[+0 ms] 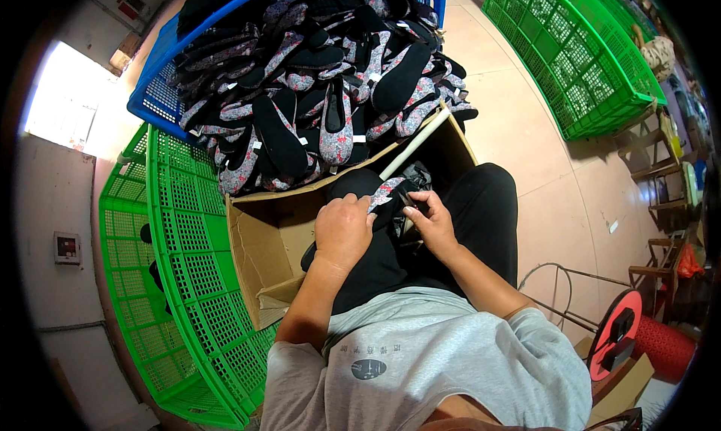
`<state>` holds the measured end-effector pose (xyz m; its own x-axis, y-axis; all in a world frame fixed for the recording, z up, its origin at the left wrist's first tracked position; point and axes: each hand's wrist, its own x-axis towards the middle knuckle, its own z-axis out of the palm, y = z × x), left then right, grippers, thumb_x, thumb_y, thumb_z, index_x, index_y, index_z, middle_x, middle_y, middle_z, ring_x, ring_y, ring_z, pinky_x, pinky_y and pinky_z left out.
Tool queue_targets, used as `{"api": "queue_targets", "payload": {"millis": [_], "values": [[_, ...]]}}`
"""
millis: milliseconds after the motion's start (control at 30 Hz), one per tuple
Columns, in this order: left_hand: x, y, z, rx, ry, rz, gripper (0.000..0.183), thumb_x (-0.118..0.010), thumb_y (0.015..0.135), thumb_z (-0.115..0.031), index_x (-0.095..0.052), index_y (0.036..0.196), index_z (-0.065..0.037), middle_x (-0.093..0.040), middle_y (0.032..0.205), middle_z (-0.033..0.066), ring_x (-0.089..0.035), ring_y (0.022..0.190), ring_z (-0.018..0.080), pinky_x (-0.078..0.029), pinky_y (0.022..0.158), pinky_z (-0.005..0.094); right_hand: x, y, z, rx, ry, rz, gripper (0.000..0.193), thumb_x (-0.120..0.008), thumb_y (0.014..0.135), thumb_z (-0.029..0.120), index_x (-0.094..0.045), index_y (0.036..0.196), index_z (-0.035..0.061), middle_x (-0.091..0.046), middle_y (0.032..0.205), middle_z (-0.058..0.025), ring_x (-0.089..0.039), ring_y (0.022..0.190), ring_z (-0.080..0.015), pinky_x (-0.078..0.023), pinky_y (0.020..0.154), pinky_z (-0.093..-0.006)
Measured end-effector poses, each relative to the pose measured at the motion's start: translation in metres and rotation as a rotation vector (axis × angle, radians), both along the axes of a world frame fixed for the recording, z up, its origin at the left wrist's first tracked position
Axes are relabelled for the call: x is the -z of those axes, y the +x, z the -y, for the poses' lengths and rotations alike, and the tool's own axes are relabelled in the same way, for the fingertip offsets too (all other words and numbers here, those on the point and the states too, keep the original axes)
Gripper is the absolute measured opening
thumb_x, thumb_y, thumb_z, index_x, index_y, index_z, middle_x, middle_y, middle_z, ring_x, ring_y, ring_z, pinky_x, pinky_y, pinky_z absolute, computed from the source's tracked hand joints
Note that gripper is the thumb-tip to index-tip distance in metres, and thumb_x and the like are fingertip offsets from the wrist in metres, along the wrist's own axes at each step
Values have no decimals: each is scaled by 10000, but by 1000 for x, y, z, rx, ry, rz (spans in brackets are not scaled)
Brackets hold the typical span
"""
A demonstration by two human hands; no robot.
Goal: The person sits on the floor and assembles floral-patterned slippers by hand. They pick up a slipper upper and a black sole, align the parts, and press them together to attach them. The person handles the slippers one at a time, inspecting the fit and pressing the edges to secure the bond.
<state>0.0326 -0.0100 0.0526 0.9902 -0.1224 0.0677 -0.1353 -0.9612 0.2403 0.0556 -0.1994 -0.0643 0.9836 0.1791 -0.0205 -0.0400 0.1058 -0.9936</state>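
Note:
Over my lap, my left hand [344,226] is closed on a floral-and-black slipper [384,193], its fingers wrapped round the near side. My right hand [434,224] is pinched close beside the slipper's dark opening. Between its thumb and fingers is a thin dark item, too small to name. Beyond my hands, a big heap of similar slippers [336,134] with black soles and grey-red floral uppers spills over a cardboard box [259,232]. A pale rod [414,145] lies across the box's opening.
Behind the heap stands a blue plastic crate [154,93]. Green mesh crates [199,273] line my left side, and another green crate [567,63] sits at the far right. A round red-topped item [617,333] and a wooden rack [650,160] are to the right.

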Motion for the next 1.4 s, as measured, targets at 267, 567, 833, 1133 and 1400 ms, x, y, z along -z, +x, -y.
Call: {"api": "queue_targets", "payload": {"millis": [267, 567, 833, 1133, 1400], "values": [[0, 0, 0, 1, -15, 5, 302, -741, 765, -214, -709, 1031, -77, -626, 860, 103, -624, 831, 307, -503, 732, 418, -9, 0, 2, -94, -133, 116, 230, -684, 901, 126, -613, 1090, 15, -672, 990, -61, -631, 918, -145, -488, 829, -272], [1, 0, 2, 14, -3, 18, 300, -744, 762, -212, -706, 1025, -73, -619, 845, 102, -620, 812, 307, -499, 722, 415, -18, 1, 3, -95, -263, 180, 245, -691, 895, 146, -624, 1104, 38, -694, 1019, -91, -667, 930, -185, -500, 816, -283], [3, 0, 2, 22, -2, 27, 264, -744, 757, -190, -694, 990, -77, -614, 837, 92, -614, 810, 292, -486, 714, 419, -18, 1, 3, -83, -297, 193, 242, -687, 898, 168, -637, 1104, 51, -704, 1021, -97, -683, 920, -209, -508, 801, -292], [3, 0, 3, 24, -8, 39, 240, -747, 751, -182, -687, 960, -80, -610, 831, 88, -609, 805, 288, -479, 710, 423, -17, 2, 2, -76, -265, 152, 214, -671, 908, 158, -640, 1084, 42, -704, 987, -87, -676, 887, -190, -506, 793, -290], [4, -1, 3, 35, -7, 51, 220, -747, 748, -181, -675, 930, -81, -601, 820, 83, -605, 796, 287, -477, 705, 426, -7, 3, 0, -10, 150, -152, 194, -630, 947, 110, -598, 1106, 5, -680, 945, -69, -643, 873, -122, -490, 790, -234]]}}
